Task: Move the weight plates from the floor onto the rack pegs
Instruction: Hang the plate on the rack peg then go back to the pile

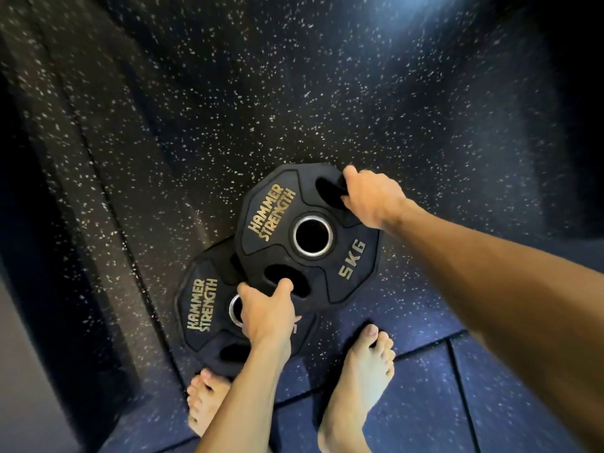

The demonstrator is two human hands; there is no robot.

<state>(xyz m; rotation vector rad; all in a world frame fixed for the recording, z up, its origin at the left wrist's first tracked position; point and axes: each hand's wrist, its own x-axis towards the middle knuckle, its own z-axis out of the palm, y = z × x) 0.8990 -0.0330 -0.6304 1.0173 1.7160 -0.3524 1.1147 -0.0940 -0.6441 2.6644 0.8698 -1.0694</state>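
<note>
- Speckled rubber floor (327, 93), dark, with blue tiles along the near edge.
- Upper 5 KG plate (307, 233), black, overlapping the lower plate (202, 315), which lies flat on the floor by the bare feet (356, 380).
- Right hand (372, 197) curled round the upper plate's far grip slot.
- Left hand (264, 312) clamped on its near rim, thumb in the slot.
</note>
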